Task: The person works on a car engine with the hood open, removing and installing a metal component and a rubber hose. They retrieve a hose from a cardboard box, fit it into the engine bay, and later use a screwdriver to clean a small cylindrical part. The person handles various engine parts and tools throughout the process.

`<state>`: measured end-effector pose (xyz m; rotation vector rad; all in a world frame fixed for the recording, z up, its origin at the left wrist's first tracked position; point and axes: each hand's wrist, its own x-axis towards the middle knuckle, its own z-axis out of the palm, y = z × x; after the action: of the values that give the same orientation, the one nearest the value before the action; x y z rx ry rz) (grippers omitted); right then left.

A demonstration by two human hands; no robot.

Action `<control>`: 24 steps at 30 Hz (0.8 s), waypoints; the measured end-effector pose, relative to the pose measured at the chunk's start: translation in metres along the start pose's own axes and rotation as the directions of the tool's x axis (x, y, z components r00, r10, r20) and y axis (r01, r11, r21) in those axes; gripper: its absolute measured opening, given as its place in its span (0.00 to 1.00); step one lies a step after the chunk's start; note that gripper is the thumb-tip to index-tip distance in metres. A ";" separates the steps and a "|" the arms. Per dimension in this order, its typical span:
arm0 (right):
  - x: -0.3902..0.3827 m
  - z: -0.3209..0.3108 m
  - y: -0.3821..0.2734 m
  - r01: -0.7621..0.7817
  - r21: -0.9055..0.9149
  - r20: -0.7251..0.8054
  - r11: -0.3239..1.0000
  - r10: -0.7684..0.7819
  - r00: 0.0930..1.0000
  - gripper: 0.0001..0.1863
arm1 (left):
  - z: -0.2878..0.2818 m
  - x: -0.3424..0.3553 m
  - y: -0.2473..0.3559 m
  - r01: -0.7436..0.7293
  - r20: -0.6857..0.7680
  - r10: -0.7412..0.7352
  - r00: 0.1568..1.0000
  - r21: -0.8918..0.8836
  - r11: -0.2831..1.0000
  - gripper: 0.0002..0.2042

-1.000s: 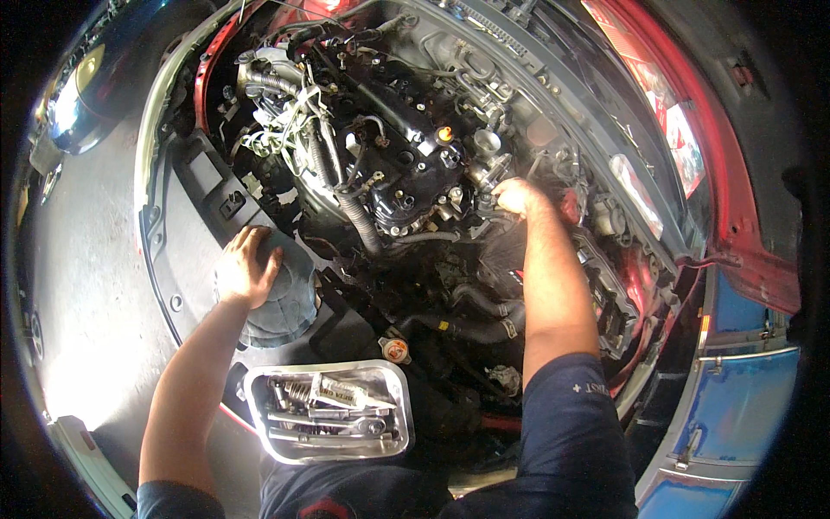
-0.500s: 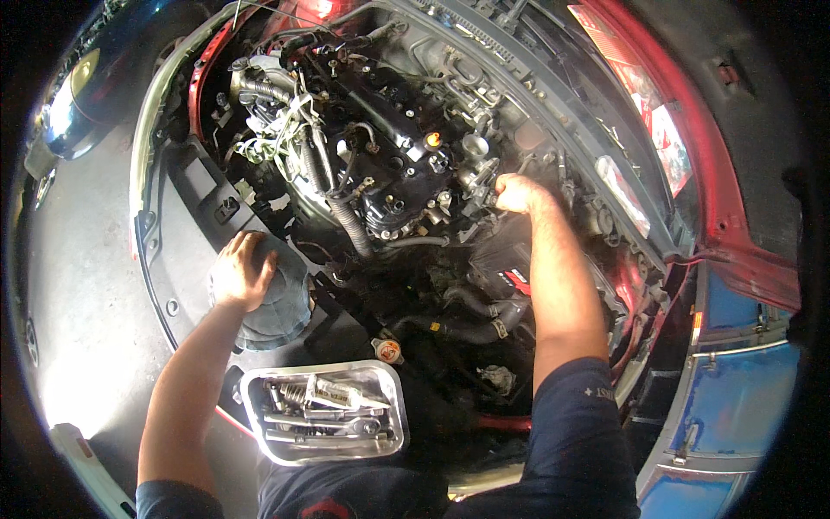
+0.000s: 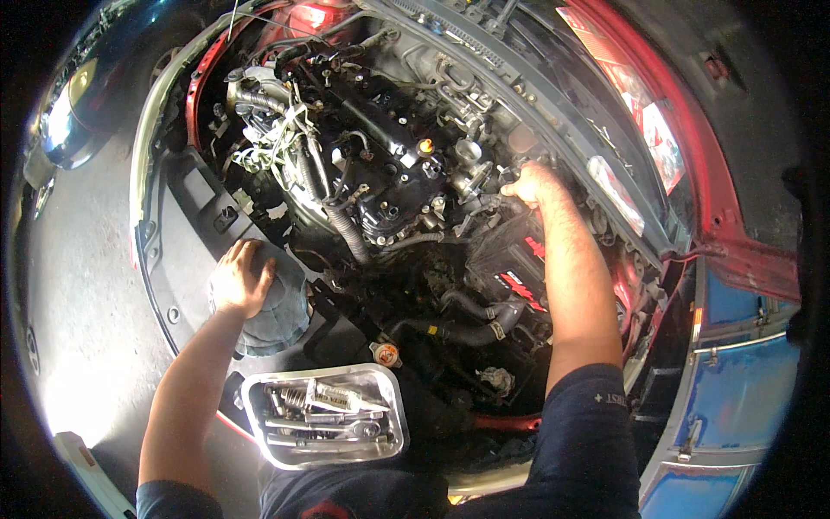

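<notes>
My left hand [image 3: 244, 281] lies on a dark grey cloth bundle [image 3: 285, 324] on the black plastic front trim [image 3: 181, 259], fingers apart and slightly bent. My right hand [image 3: 532, 186] is at the right side of the black engine [image 3: 389, 173], just right of a silver metal housing [image 3: 471, 177] with an orange cap [image 3: 425, 146] to its upper left. Its fingers are curled, and what they hold is hidden. A steel tray [image 3: 259, 415] of sockets, wrenches and a white packet sits near my body.
The red car's engine bay holds a battery [image 3: 497, 264], hoses [image 3: 458, 324] and a radiator cap [image 3: 385, 355]. The windshield edge [image 3: 605, 130] curves along the upper right. A dark car [image 3: 86, 104] stands upper left, and blue panelled doors [image 3: 743, 406] are at the far right.
My right hand has shifted slightly up and to the right, and more of the battery shows beside the forearm. My left hand stays on the cloth bundle.
</notes>
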<state>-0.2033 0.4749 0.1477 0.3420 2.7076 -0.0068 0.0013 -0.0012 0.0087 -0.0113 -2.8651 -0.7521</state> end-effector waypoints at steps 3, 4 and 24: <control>0.002 0.003 0.007 0.013 0.116 -0.021 0.993 -0.010 1.000 0.31 | 0.000 0.000 0.001 -0.016 -0.014 0.015 1.000 -0.026 1.000 0.19; 0.000 0.007 0.009 0.054 0.102 -0.070 0.993 -0.047 0.996 0.32 | 0.000 0.000 0.001 -0.009 -0.004 0.009 1.000 -0.006 1.000 0.19; 0.010 0.031 0.024 0.260 0.036 -0.246 0.965 -0.243 0.938 0.24 | 0.009 0.002 -0.009 -0.154 -0.052 0.151 0.987 -0.063 0.986 0.20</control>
<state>-0.1938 0.4989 0.1165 0.0112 2.9780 -0.1395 -0.0026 -0.0052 -0.0029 -0.2165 -2.7552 -0.8053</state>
